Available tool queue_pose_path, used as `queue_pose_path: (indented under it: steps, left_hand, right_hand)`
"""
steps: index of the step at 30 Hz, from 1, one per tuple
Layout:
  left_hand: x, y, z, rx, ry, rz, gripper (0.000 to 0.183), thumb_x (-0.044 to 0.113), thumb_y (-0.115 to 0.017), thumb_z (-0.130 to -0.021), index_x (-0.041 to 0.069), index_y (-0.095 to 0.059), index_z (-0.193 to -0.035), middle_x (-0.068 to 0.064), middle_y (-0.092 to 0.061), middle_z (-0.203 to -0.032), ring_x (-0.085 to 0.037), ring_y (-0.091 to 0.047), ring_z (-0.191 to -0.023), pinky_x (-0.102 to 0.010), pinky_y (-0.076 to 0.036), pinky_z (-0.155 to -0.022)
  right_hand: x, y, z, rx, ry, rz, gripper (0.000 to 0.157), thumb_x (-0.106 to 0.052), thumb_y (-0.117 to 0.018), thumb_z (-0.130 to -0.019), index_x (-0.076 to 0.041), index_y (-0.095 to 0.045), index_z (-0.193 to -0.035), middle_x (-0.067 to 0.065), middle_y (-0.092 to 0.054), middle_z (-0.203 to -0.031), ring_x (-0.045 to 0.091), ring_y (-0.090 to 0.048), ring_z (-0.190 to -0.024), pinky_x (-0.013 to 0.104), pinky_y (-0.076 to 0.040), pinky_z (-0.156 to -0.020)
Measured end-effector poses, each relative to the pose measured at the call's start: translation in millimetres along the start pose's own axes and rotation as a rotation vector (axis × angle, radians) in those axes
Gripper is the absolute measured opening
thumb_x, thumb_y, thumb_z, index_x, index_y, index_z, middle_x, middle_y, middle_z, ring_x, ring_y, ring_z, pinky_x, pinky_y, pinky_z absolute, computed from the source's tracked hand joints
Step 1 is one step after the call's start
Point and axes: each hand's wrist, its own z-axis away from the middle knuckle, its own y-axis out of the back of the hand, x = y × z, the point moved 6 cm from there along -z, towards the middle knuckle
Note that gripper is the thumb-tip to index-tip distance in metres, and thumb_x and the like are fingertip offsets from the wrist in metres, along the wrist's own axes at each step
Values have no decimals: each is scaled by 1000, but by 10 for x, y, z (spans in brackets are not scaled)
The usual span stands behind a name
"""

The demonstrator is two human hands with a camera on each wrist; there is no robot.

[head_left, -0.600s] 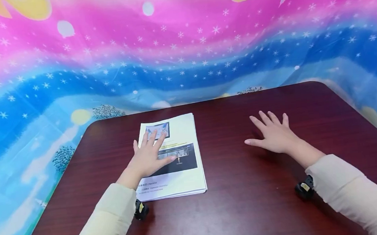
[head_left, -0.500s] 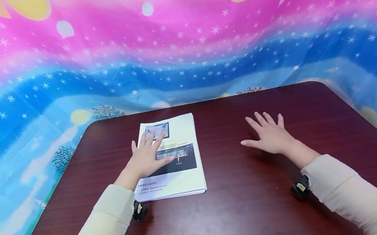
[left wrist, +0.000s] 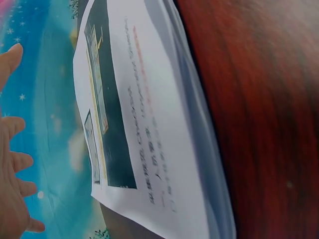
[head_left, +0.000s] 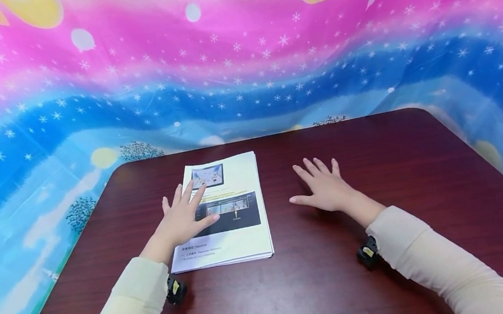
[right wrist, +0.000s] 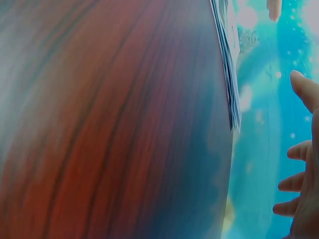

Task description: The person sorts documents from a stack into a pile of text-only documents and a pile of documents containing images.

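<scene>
Lying left of centre on the surface, the stack of papers is overlapped in the head view by the left hand; the right hand has been brought closer to it, so reach is judged shortened. All fingers are spread, nothing held. In the left-wrist view, the stack is shown untouched; in the right-wrist view, its edge is likewise clear of the fingers.
</scene>
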Motion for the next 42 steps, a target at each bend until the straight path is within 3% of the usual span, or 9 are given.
queue_pose_path:
  steps: [8,18,27,32,38,42]
  left_hand:
    - [-107,-18,105,-1,34,-11,87,70,-39,-73,14,-20,-138,-18,-11,-140,-40,-3,-125,-65,2,-89]
    - [-280,-66,205,-52,90,27,88,68,-40,-74,10,-20,-137,-21,-10,-140,-42,-6,-124,-66,-2,-88]
    - [-338,-102,205,-107,129,107,86,66,-39,-75,10,-19,-138,-22,-14,-138,-43,-16,-121,-66,-13,-86]
    - [-359,-123,199,-118,153,152,86,65,-40,-76,8,-20,-137,-24,-19,-136,-45,-21,-119,-65,-16,-87]
    - [-412,-189,168,-104,193,250,73,41,-53,-81,0,-22,-134,-23,-27,-133,-38,-27,-118,-54,-25,-91]
    - [-463,-229,145,-95,227,249,66,29,-55,-82,-3,-25,-132,-24,-32,-129,-36,-33,-115,-51,-29,-91]
  right_hand:
    - [-275,-85,-76,-18,49,-32,85,-69,-37,-74,-14,-21,-138,16,-17,-140,36,-13,-125,60,-2,-93]
    - [-413,-238,-144,-74,64,-151,84,-66,-39,-75,-12,-20,-138,16,-19,-139,32,-16,-126,52,-10,-98]
    - [-549,-288,-235,-138,36,-488,72,-46,-48,-83,-5,-21,-136,13,-23,-138,22,-21,-126,38,-20,-99]
    - [-587,-330,-262,-148,-24,-626,65,-39,-48,-86,-6,-23,-135,13,-32,-134,24,-31,-121,41,-28,-95]
    - [-604,-408,-275,-154,-130,-859,52,-29,-46,-89,-3,-31,-131,15,-44,-124,25,-42,-113,39,-34,-91]
    - [-623,-468,-292,-162,-162,-1019,45,-22,-44,-90,1,-36,-127,14,-48,-118,25,-49,-104,37,-38,-88]
